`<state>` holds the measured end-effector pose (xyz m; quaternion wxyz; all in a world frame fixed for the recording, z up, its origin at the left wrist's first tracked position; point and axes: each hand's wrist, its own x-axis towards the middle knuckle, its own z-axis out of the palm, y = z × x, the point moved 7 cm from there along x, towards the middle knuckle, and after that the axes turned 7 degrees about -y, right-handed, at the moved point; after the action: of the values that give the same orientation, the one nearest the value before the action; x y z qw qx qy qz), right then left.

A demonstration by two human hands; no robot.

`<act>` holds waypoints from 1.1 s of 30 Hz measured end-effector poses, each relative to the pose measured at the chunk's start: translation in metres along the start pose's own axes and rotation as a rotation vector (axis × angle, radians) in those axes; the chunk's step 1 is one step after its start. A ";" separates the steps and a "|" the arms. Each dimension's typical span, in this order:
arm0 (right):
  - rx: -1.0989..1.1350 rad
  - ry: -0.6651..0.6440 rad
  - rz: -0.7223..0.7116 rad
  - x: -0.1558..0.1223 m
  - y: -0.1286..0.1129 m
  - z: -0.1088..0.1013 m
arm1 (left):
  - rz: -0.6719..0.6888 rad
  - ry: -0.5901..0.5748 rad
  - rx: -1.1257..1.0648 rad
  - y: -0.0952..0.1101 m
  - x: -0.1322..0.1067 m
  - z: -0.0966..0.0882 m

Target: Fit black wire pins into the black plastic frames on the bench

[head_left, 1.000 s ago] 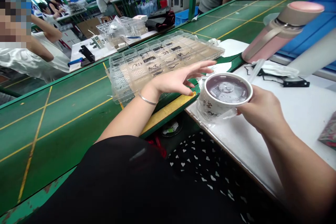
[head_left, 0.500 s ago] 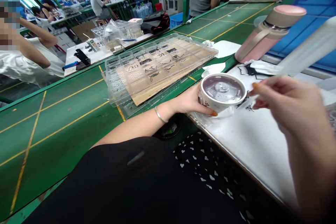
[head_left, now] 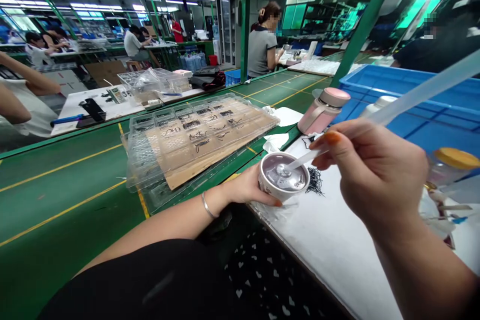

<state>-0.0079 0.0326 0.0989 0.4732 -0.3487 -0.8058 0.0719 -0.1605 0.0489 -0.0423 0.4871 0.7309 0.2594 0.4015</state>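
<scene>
White cup (head_left: pixel 279 185) w/ purple drink (head_left: pixel 279 172), long plastic spoon (head_left: pixel 423 89) tip in it.

Glossy white ceramic cup (head_left: pixel 273 191) with a smooth, shiny liquid (head_left: pixel 282 177) inside, though glare makes that hard to judge; right of the cup, a translucent plastic spoon (head_left: pixel 420 97); left of the cup, a glossy clear plastic tray (head_left: pixel 137 150) over matt brown cardboard (head_left: pixel 210 165).

Free room on white bench top (head_left: pixel 330 255) below right hand (head_left: pixel 371 170); pink flask (head_left: pixel 323 110), blue crate (head_left: pixel 412 90) obstruct beyond.
</scene>
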 end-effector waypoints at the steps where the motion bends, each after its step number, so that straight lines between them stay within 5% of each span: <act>1: 0.000 -0.013 -0.024 0.003 -0.003 0.003 | 0.008 -0.004 0.001 0.002 0.000 0.000; 11: -0.159 -0.119 -0.099 0.019 -0.022 0.011 | -0.013 -0.007 0.016 0.000 -0.001 0.000; 33: -0.202 -0.184 -0.126 0.018 -0.019 0.025 | -0.034 0.001 -0.005 -0.001 -0.002 0.000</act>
<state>-0.0432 0.0353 0.1065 0.3634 -0.3353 -0.8692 -0.0078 -0.1613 0.0482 -0.0442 0.4954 0.7249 0.2711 0.3943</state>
